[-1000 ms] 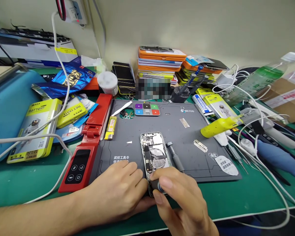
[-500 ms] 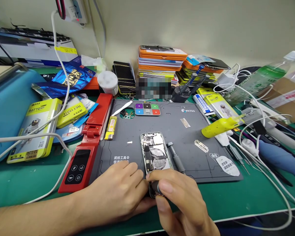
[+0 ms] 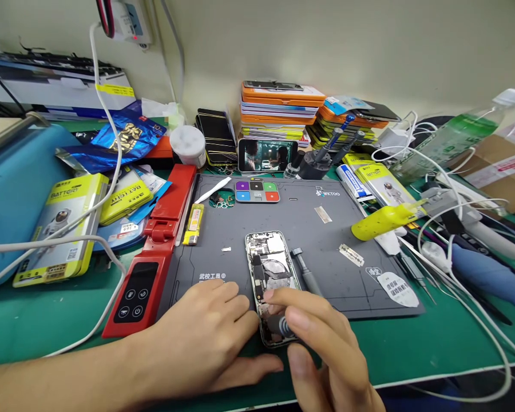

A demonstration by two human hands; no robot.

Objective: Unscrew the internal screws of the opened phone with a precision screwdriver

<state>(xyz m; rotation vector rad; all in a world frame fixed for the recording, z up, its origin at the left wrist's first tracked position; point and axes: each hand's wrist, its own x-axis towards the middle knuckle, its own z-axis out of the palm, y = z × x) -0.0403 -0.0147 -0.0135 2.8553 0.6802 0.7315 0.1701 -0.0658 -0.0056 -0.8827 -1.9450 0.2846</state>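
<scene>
An opened smartphone lies on the grey mat, its inner parts and a round coil showing. My left hand rests against its lower left edge, fingers curled and pressed together, thumb stretched out below the phone's bottom end; the fingertips are hidden. Over the phone's lower part, my right hand grips a short dark screwdriver between thumb and fingers. The tool's tip is hidden. Just right of the phone lies another grey screwdriver.
A yellow battery and a red hinged device lie left on the mat. Razor blades, a yellow bottle and white cables are to the right. Behind stand a playing phone and stacked boxes.
My right hand has shifted slightly right, and the screwdriver's ridged end shows more. My left thumb has come out from below the phone's bottom end and lies stretched toward me.
</scene>
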